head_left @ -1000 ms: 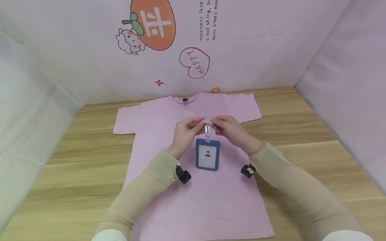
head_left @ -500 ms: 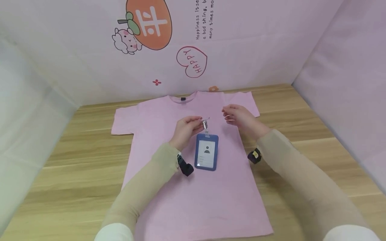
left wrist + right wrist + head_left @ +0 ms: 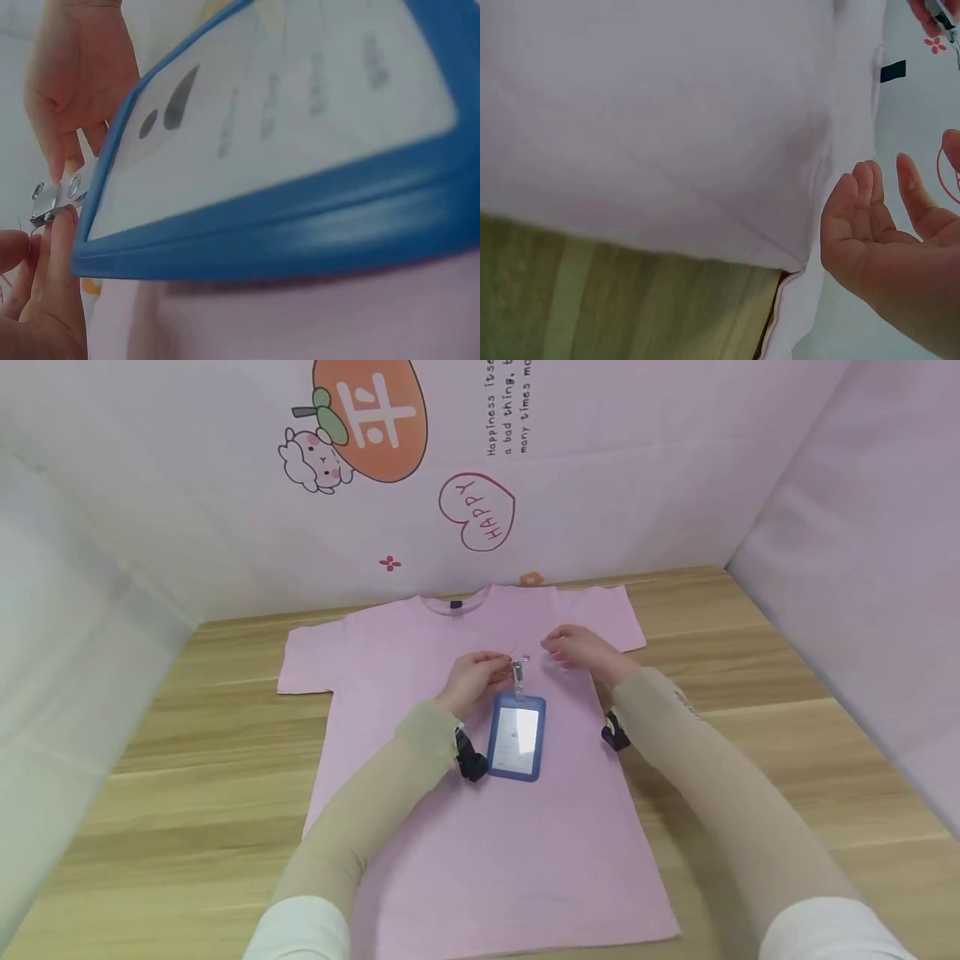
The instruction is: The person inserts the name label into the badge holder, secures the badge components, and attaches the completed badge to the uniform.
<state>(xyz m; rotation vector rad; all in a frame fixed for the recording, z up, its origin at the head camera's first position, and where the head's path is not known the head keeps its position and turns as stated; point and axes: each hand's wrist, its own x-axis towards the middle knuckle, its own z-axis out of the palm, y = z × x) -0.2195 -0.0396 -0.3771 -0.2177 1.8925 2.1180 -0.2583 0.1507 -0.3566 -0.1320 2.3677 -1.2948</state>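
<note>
A blue-framed badge holder (image 3: 516,737) hangs by its silver clip (image 3: 517,672) above a pink T-shirt (image 3: 487,860) laid flat. My left hand (image 3: 474,681) pinches the metal fastener at the clip's top between thumb and fingers. From there a thin pin wire seems to stick out. In the left wrist view the badge holder (image 3: 300,127) fills much of the picture, past the clip (image 3: 56,199) and fingertips. Just right of the clip is my right hand (image 3: 581,650), its fingers loosely bent with nothing held. The right wrist view shows this hand (image 3: 892,232) apart from the clip.
The shirt lies on a wooden table (image 3: 187,793), its neckline toward the back wall (image 3: 637,485). That wall is a white printed cloth with a heart and a fruit drawing. Pale cloth walls (image 3: 840,593) stand on both sides.
My right hand has let go of the fastener and moved right, then slightly back toward it. The left hand keeps its pinch. The badge holder has swung a little, and glare crosses its window.
</note>
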